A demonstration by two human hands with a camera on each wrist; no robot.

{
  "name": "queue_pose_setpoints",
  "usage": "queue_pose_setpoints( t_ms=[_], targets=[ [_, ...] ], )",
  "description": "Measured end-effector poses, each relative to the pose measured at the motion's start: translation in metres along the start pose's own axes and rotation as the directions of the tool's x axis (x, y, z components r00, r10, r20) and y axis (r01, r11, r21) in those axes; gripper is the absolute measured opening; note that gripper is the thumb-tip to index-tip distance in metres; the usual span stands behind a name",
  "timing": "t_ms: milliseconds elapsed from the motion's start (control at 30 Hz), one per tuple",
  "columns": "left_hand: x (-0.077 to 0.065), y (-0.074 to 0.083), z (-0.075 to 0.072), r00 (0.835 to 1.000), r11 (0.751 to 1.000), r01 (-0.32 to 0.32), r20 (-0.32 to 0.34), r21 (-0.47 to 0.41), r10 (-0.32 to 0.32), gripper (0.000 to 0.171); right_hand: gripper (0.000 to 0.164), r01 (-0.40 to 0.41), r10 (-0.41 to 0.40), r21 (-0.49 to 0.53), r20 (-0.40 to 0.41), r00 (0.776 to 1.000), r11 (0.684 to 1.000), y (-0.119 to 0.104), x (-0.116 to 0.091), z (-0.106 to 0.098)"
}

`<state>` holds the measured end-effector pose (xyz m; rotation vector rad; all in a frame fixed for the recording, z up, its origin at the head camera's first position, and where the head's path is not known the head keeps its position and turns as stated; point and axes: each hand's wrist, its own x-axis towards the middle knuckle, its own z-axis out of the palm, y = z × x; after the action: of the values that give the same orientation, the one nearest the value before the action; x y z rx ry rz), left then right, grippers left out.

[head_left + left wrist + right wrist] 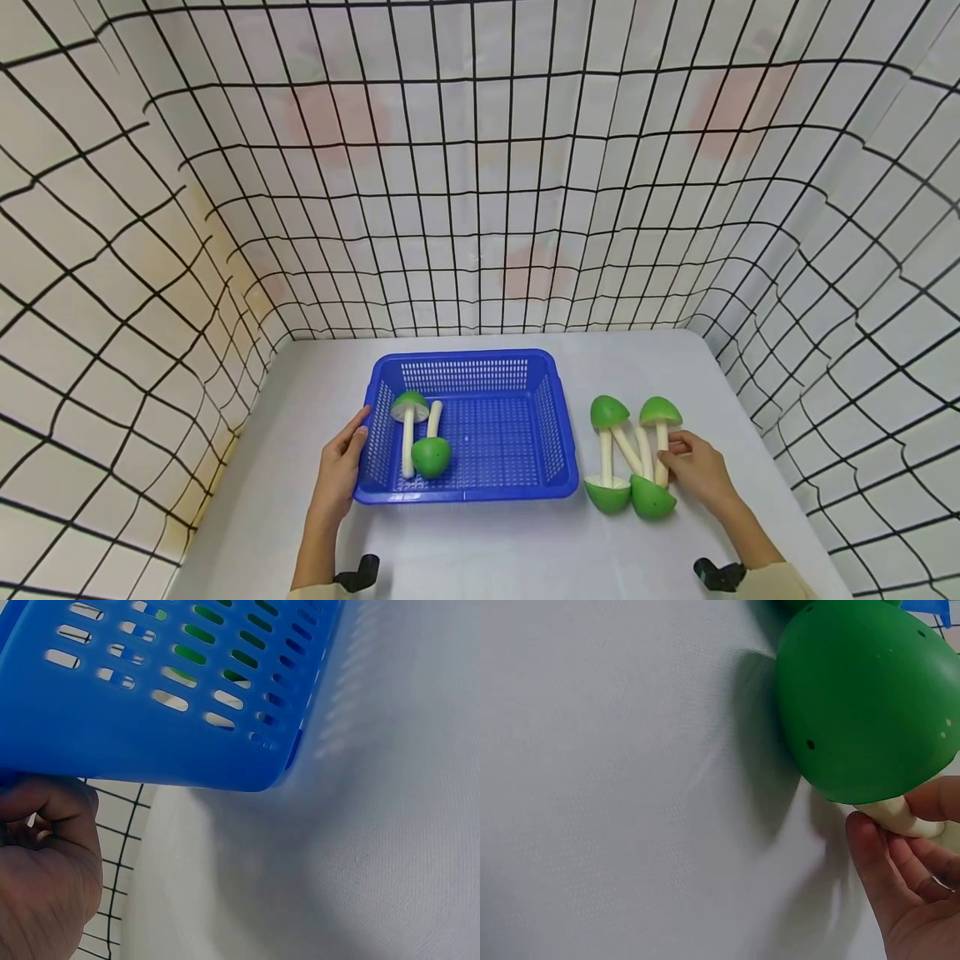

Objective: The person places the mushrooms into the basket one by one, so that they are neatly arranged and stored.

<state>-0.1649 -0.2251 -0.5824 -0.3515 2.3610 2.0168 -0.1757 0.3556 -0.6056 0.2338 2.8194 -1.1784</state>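
A blue plastic basket (466, 498) with slotted walls stands on the table, two green-capped toy mushrooms (431, 457) lying in it. My left hand (341, 462) grips its left rim, thumb outside near the corner; in the left wrist view the curled fingers of that hand (49, 862) are at the basket's edge (150, 754). Right of the basket lie several more such mushrooms (609, 495), caps pointing both ways. My right hand (697, 471) pinches the cream stem of the rightmost mushroom (661, 410). In the right wrist view, fingers hold a stem (891, 816) beside a big green cap (866, 697).
White cloth covers the table (517, 550). Behind and at both sides rise white sheets with a black wire grid (480, 196). Small black devices (720, 575) are strapped on both wrists.
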Motion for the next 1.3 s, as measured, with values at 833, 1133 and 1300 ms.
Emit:
queue_pose_setpoints(
  t_ms=[833,1133,1300],
  targets=[
    [0.000,0.002,-0.001,1.000,1.000,0.012,-0.006,-0.006,-0.012,0.045,0.048,0.005,0.005,0.154,-0.068,0.998,0.988,-0.031,0.007,-0.015],
    [-0.001,0.002,0.001,1.000,1.000,0.011,-0.007,0.002,-0.011,0.046,0.050,0.029,-0.014,0.231,-0.069,0.998,0.972,-0.051,0.007,-0.015],
    [-0.001,0.001,0.000,1.000,1.000,0.008,-0.001,-0.004,-0.008,0.045,0.052,0.055,-0.039,0.282,-0.061,0.997,0.958,-0.065,0.008,-0.014]
  ],
)
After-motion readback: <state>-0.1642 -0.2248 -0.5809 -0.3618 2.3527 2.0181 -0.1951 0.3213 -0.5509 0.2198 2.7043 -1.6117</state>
